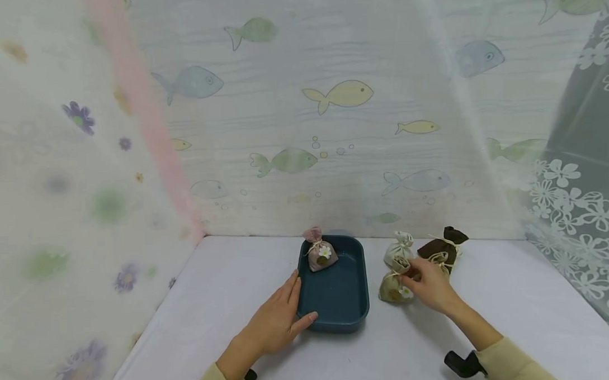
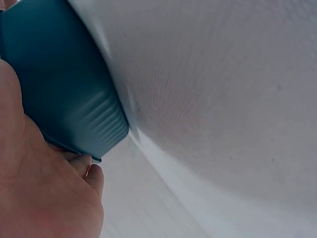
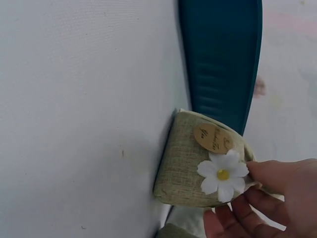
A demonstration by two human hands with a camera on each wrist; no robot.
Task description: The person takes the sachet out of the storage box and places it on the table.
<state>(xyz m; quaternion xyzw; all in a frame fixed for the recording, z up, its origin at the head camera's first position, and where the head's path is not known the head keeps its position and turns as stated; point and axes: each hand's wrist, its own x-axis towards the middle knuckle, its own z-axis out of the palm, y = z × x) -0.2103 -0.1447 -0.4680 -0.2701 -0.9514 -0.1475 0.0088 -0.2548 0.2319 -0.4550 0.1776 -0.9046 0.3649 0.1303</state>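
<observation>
My right hand [image 1: 431,285] pinches the gathered neck of an olive-green cloth sachet [image 1: 390,293], between thumb and fingers. A white flower [image 3: 223,174] and a round brown tag [image 3: 212,138] decorate its front in the right wrist view. My left hand [image 1: 275,319] lies against the left side of a dark blue rectangular tray [image 1: 334,326], fingers fairly straight along the outer wall and thumb at the near rim. Inside the tray, at its far left corner, a pink sachet [image 1: 319,261] leans on the wall.
Just behind the green sachet stands a pale sachet [image 1: 396,250]. A dark brown sachet [image 1: 437,248] lies to its right, with a tan sachet [image 1: 440,258] partly hidden by my right hand. The white-covered table [image 1: 227,282] ends at a fish-print curtain [image 1: 333,155].
</observation>
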